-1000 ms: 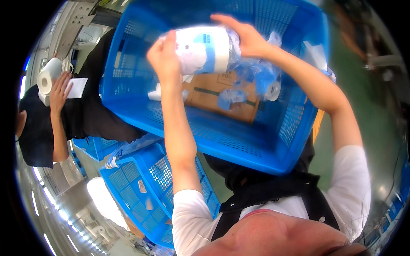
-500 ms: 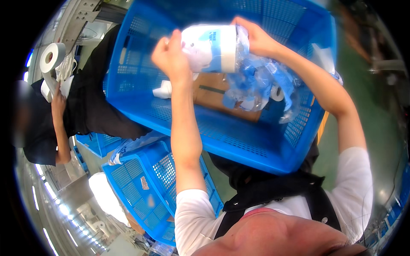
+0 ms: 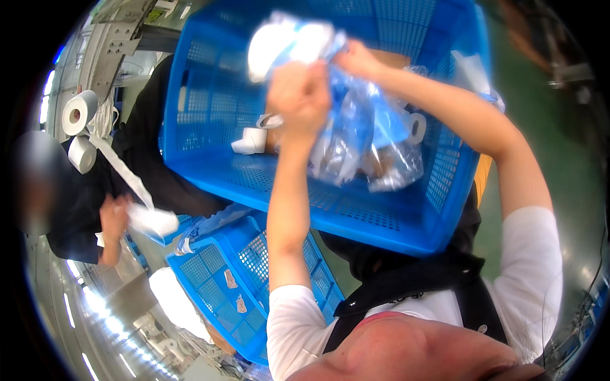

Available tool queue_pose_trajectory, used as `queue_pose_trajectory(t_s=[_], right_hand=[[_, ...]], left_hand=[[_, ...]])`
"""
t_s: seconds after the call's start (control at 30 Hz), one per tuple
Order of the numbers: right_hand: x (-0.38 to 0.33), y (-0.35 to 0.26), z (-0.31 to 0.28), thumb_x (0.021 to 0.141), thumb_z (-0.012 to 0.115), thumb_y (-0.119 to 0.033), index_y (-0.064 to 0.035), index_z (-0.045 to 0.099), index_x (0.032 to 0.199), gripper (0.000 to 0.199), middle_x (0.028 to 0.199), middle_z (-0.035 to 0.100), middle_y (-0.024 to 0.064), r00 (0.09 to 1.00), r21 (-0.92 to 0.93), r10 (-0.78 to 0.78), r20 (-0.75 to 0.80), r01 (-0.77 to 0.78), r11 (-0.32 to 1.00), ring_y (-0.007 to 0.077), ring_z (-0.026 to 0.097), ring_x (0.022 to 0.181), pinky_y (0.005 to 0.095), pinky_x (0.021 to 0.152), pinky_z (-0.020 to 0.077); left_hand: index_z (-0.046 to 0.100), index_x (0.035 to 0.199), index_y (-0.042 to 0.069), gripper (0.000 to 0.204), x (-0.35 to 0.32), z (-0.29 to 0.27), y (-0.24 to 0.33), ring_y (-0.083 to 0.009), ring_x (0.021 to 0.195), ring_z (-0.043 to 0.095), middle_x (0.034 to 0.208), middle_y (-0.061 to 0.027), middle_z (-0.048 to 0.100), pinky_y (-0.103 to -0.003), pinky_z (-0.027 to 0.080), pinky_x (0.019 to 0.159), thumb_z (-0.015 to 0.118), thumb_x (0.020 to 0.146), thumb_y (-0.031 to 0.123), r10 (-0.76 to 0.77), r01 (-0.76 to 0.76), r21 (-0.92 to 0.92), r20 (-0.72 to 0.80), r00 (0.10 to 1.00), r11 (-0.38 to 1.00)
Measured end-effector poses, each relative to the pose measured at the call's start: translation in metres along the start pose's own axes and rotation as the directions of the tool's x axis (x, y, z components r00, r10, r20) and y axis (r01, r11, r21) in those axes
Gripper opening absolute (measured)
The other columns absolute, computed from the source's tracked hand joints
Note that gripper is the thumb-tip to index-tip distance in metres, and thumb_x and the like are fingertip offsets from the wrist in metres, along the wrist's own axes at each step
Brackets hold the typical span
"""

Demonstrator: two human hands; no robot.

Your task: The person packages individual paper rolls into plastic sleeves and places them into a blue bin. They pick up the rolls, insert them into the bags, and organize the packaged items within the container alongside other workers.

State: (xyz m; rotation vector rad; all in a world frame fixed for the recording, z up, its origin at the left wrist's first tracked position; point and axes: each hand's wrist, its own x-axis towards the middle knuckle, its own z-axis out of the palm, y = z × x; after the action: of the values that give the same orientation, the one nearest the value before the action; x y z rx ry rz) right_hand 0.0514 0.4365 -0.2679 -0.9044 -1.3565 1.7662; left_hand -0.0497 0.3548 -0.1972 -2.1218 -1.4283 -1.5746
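Above the large blue basket [image 3: 210,95], both hands grip 1 white roll pack [image 3: 286,47] in clear plastic wrap [image 3: 356,136]. Left hand [image 3: 298,95] fingers are clenched on the film; right hand [image 3: 356,60] pinches its top. Keep both elbows raised, pulling evenly to avoid tearing.

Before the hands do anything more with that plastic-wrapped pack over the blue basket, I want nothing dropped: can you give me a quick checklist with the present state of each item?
1. Left hand gripping the plastic-wrapped pack: ok, fist closed on the wrap.
2. Right hand on the pack: ok, fingers on the film.
3. Pack above the large blue basket: ok, held over it.
4. Loose plastic film free of snags: cannot tell, it hangs bunched.
5. Small white roll in the basket out of the way: ok, off to the left.
6. Co-worker's hand away from the basket: ok, busy with paper.
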Motion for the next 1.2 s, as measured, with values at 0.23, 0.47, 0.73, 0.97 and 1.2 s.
queue_pose_trajectory(t_s=[0.23, 0.47, 0.73, 0.97, 1.2], right_hand=[[0.025, -0.023, -0.038, 0.08, 0.056, -0.024, -0.0034, 0.059, 0.095, 0.026, 0.086, 0.06, 0.0052, 0.977, -0.014, 0.06, -0.204, -0.064, 0.998, 0.0119, 0.056, 0.075, 0.0264, 0.066, 0.0448], [0.03, -0.019, -0.046, 0.08, 0.053, -0.019, -0.0025, 0.059, 0.097, 0.024, 0.087, 0.061, 0.0055, 0.997, -0.181, -0.077, -0.026, 0.071, 0.981, 0.0111, 0.056, 0.077, 0.0266, 0.067, 0.0454], [0.015, 0.003, -0.02, 0.076, 0.046, -0.006, 0.0029, 0.051, 0.108, 0.034, 0.102, 0.057, 0.0094, 0.977, -0.166, -0.052, 0.209, 0.088, 0.982, 0.016, 0.052, 0.094, 0.028, 0.082, 0.0411], [0.019, -0.001, -0.05, 0.078, 0.048, -0.011, 0.0016, 0.056, 0.1, 0.027, 0.09, 0.059, 0.0056, 0.953, -0.238, -0.011, 0.301, 0.086, 0.967, 0.0109, 0.054, 0.079, 0.0252, 0.07, 0.044], [0.036, -0.005, -0.082, 0.079, 0.051, -0.017, -0.0011, 0.06, 0.094, 0.023, 0.083, 0.06, 0.0055, 0.99, -0.019, 0.104, 0.1, -0.102, 0.995, 0.0138, 0.057, 0.071, 0.0261, 0.065, 0.0458]], left_hand=[[0.026, 0.053, 0.007, 0.041, 0.006, -0.014, -0.003, -0.0084, 0.049, 0.023, 0.049, 0.0053, 0.025, -0.025, 0.022, 0.043, 0.061, 0.075, 0.007, -0.392, 0.617, -0.069, 0.714, 0.579, 0.784], [0.053, 0.085, 0.0, 0.019, 0.016, -0.043, -0.044, -0.0123, 0.068, 0.052, 0.075, -0.0052, 0.055, -0.023, 0.042, 0.064, 0.057, 0.08, 0.018, -0.552, 0.652, -0.481, 0.351, 0.756, 0.586], [0.055, 0.096, -0.008, 0.055, 0.007, -0.038, -0.066, -0.0246, 0.092, 0.052, 0.1, -0.0201, 0.054, -0.032, 0.04, 0.08, 0.059, 0.075, 0.043, -0.76, 0.776, -0.111, 0.16, 0.63, 0.621], [0.058, 0.098, -0.006, 0.054, 0.004, -0.028, -0.073, -0.0192, 0.087, 0.056, 0.096, -0.0144, 0.06, -0.029, 0.041, 0.079, 0.054, 0.079, 0.045, -0.816, 0.862, -0.417, 0.365, 0.449, 0.288], [0.044, 0.115, 0.0, 0.049, 0.009, -0.048, -0.08, -0.0234, 0.101, 0.051, 0.113, -0.0121, 0.052, -0.036, 0.04, 0.087, 0.04, 0.087, 0.04, -0.868, 0.613, -0.788, 0.266, 0.419, 0.054]])
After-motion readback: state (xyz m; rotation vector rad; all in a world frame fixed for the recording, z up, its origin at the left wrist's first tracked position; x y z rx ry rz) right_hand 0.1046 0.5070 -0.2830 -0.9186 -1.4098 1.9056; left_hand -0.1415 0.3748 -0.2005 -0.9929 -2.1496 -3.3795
